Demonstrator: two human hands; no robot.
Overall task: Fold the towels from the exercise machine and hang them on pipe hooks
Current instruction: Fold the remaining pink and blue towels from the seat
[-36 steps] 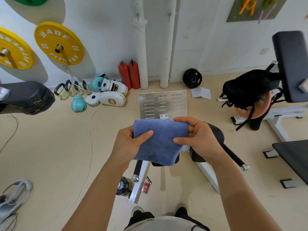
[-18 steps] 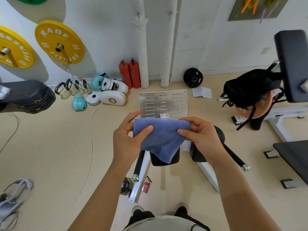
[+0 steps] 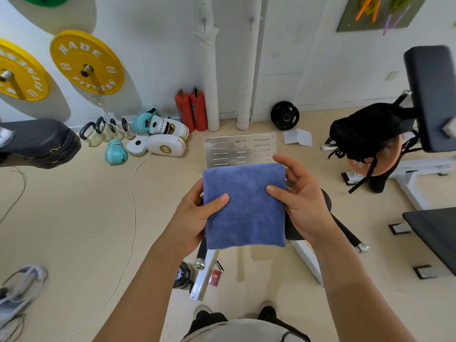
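Left hand (image 3: 191, 215): thumb over folded blue towel (image 3: 244, 206), grasping its left edge. Right hand (image 3: 304, 203): thumb on front, grasping right edge. Towel spans between both.

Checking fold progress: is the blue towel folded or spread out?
Folded. The blue towel is a compact rectangle with a doubled top edge, pinched between left hand and right hand.

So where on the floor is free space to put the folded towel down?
Bare floor lies left of the blue towel, between the white cable and the left hand. Another patch: between the machine's white frame and the black bench. The wall foot by the boxing pads is crowded.
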